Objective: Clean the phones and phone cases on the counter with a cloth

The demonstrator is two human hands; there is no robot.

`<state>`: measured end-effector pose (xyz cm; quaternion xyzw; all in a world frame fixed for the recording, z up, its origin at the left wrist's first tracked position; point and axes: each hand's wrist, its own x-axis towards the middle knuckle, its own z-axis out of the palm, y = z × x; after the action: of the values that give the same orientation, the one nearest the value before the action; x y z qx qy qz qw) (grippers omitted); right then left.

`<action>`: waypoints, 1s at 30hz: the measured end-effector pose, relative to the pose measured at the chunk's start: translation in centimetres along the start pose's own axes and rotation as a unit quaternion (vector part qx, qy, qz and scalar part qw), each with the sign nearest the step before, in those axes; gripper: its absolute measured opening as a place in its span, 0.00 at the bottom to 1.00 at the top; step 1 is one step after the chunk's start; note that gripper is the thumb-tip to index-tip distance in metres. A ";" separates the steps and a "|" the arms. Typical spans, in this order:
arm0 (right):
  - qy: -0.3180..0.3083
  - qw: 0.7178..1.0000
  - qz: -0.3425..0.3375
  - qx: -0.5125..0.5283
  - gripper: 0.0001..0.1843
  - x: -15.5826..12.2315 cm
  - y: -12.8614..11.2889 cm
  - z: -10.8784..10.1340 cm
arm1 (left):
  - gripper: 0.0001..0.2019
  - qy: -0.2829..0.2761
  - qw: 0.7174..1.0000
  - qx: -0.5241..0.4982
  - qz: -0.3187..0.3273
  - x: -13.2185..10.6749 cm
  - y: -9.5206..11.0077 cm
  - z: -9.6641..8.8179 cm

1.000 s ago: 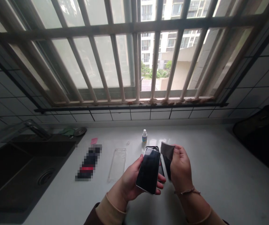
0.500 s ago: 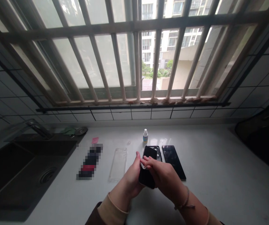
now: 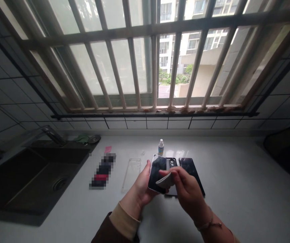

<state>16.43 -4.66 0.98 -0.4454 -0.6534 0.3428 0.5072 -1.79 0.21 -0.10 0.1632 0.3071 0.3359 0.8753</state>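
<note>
My left hand (image 3: 142,185) is closed round a smartphone (image 3: 158,166), its dark screen facing up. Pinched in the fingers of my right hand (image 3: 189,189) is a folded grey-white cloth (image 3: 165,181), which hangs over the lower part of the screen. I cannot tell whether it touches the glass. Behind my right hand lies a dark phone case (image 3: 172,163) with camera openings, partly hidden. To its right rests a second dark phone (image 3: 187,166). A clear phone case (image 3: 132,170) lies left of my left hand. A small white-capped bottle (image 3: 161,147) stands beyond the held phone.
On the left is a dark sink (image 3: 37,175) with a faucet (image 3: 55,135). A pink paper (image 3: 108,149) and a pixelated dark item (image 3: 102,172) lie beside it on the white counter (image 3: 236,179). A dark object (image 3: 286,145) stands at the right; a barred window is behind.
My right hand has drawn back toward me and right, lifting the cloth into view. The phone has tilted and turned in my left hand. The whole view has shifted slightly.
</note>
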 end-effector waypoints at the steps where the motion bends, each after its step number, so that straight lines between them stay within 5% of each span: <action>1: 0.065 0.997 0.023 -0.021 0.20 0.2 0.4 -0.2 | 0.41 -0.013 1.000 0.021 -0.010 -0.2 0.0 0.3; 4: 0.193 0.971 0.035 -0.139 0.21 1.0 1.5 -0.9 | 0.49 -0.037 0.994 0.092 -0.056 -0.8 -0.2 0.9; 7: 0.207 0.957 -0.014 -0.201 0.19 1.4 2.0 -1.0 | 0.51 -0.062 0.986 0.123 -0.092 -1.0 -0.4 1.1; 14: 0.071 0.964 -0.141 -0.212 0.14 1.4 2.0 0.3 | 0.48 -0.047 0.990 0.112 -0.076 -0.9 -0.8 1.1; 21: -0.024 0.958 -0.189 -0.214 0.13 1.3 1.3 0.6 | 0.38 0.040 0.998 0.040 0.009 0.2 -0.8 0.6; 26: -0.115 0.957 -0.217 -0.155 0.12 0.6 -0.4 1.0 | 0.37 0.051 0.996 0.021 0.076 0.1 -0.1 0.8; 30: -0.161 0.962 -0.202 -0.089 0.13 -0.2 -1.3 1.1 | 0.42 0.096 0.993 0.038 0.056 -0.6 0.4 1.3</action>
<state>15.11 -5.32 1.85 -0.2866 -0.8308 0.2405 0.4121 -1.49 0.02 1.35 0.1808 0.3929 0.3869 0.8144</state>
